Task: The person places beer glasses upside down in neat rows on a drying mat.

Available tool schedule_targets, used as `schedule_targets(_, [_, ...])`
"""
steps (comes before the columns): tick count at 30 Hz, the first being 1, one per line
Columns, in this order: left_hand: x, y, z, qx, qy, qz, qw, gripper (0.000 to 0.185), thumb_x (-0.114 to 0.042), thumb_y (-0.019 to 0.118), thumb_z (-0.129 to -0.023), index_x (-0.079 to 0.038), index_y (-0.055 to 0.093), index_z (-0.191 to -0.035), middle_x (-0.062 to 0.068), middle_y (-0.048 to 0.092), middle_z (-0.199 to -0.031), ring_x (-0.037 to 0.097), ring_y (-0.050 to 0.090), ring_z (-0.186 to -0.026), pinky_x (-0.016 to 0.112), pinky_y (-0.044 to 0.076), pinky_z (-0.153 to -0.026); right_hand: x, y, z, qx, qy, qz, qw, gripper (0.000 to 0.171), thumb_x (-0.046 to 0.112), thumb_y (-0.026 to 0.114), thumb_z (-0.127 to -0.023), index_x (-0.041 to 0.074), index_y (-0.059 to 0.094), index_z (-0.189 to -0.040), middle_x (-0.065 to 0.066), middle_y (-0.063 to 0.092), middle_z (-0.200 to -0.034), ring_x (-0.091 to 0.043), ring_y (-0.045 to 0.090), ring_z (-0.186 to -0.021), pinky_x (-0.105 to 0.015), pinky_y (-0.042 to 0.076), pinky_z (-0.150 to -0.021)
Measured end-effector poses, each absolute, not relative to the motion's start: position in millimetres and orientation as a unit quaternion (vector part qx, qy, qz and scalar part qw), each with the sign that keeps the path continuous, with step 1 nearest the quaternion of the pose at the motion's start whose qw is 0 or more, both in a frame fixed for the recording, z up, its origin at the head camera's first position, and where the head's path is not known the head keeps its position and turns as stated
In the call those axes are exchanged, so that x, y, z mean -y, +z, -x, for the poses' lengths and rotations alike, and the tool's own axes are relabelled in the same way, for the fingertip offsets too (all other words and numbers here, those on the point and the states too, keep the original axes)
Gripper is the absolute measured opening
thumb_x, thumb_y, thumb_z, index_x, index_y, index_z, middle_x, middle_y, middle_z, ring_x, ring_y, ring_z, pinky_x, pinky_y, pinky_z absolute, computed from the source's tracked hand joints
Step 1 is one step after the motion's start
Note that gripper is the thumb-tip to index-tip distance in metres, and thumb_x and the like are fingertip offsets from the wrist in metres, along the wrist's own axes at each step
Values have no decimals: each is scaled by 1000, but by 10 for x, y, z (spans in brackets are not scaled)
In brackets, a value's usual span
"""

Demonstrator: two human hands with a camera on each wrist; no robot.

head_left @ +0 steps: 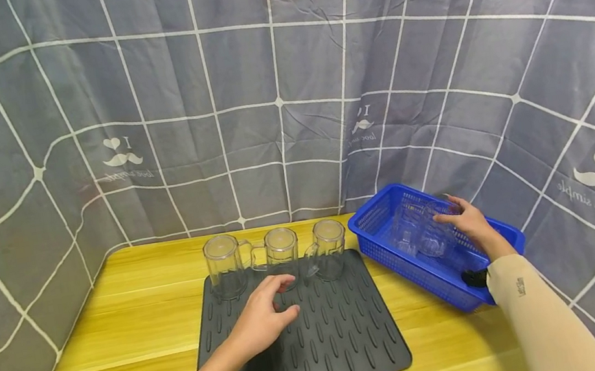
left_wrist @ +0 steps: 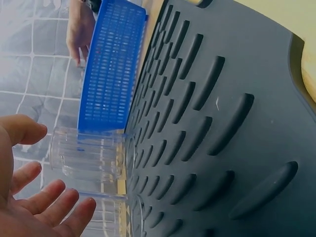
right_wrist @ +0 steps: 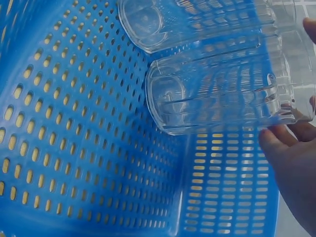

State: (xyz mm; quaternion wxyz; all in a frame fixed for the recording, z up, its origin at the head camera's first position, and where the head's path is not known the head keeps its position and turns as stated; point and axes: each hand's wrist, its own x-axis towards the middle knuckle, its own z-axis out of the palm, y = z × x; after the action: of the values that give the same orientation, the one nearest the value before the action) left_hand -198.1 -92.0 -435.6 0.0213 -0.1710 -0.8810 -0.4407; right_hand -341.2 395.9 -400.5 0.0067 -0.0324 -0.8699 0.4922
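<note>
Three clear mugs stand in a row at the back of the dark grey ridged mat (head_left: 329, 338): left mug (head_left: 224, 266), middle mug (head_left: 281, 247), right mug (head_left: 329, 239). My left hand (head_left: 268, 312) hovers low over the mat just before the middle mug, fingers loosely spread and holding nothing; the left wrist view shows its palm (left_wrist: 34, 207) beside a mug (left_wrist: 89, 158). My right hand (head_left: 469, 223) reaches into the blue basket (head_left: 425, 276). There its fingers (right_wrist: 289, 158) grip the open end of a clear mug (right_wrist: 217, 94) lying on its side, with another mug (right_wrist: 197, 19) beside it.
The mat and basket sit on a yellow wooden table (head_left: 131, 318). A grey checked curtain (head_left: 280, 83) closes in the back and both sides. The basket (left_wrist: 111, 64) stands right of the mat, nearly touching it. Bare mat lies in front of the mugs.
</note>
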Motion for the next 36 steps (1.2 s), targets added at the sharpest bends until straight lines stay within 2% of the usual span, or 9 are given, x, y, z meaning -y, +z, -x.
schedule_targets(4, [904,-4337,1974,879,-441,178,19,50,-23,71,-93,-25,55,-140,-6,55,-131,13,52,-94,33,46,-74,-3976,-4017,3402,874,485,31,-1,94,21,68,-95,1,3,-161,-35,18,-160,-51,23,-147,-62,26,-117])
schedule_targets(7, [895,-4324,1975,878,-442,182,22,50,-24,71,-93,-25,55,-140,-6,56,-131,11,52,-98,34,47,-77,-3983,-4025,3402,872,488,29,-7,94,19,67,-96,0,2,-161,-36,19,-159,-51,26,-146,-61,31,-115])
schedule_targets(14, [891,-4297,1970,878,-440,189,22,49,-25,71,-93,-24,55,-140,-5,56,-129,12,51,-92,34,47,-76,-3986,-4033,3392,877,479,29,-24,95,22,66,-97,-3,-1,-160,-37,17,-159,-52,29,-144,-60,37,-112])
schedule_targets(24, [911,-4281,1965,876,-443,190,22,49,-24,71,-93,-25,55,-139,-6,56,-129,11,53,-100,34,50,-80,-3965,-3962,3315,880,474,38,-11,92,25,67,-97,-9,7,-158,-37,25,-157,-49,39,-140,-56,42,-109])
schedule_targets(32, [921,-4256,1966,875,-443,194,19,49,-24,71,-93,-24,55,-139,-5,56,-129,12,52,-97,34,48,-78,-4011,-3932,3275,878,477,44,-1,91,27,67,-97,-8,9,-158,-36,28,-156,-48,40,-139,-55,43,-108])
schedule_targets(34, [921,-4255,1967,875,-444,194,17,49,-25,71,-93,-24,55,-140,-5,56,-130,12,52,-99,35,48,-77,-4032,-3908,3256,879,476,41,6,92,29,68,-96,-8,10,-158,-36,29,-156,-47,39,-139,-51,48,-105])
schedule_targets(36, [923,-4253,1966,874,-445,194,13,49,-26,71,-93,-24,55,-140,-4,56,-130,13,53,-99,35,47,-77,-4048,-3880,3229,882,469,39,12,93,31,69,-96,-7,10,-158,-36,30,-156,-46,40,-139,-42,53,-100])
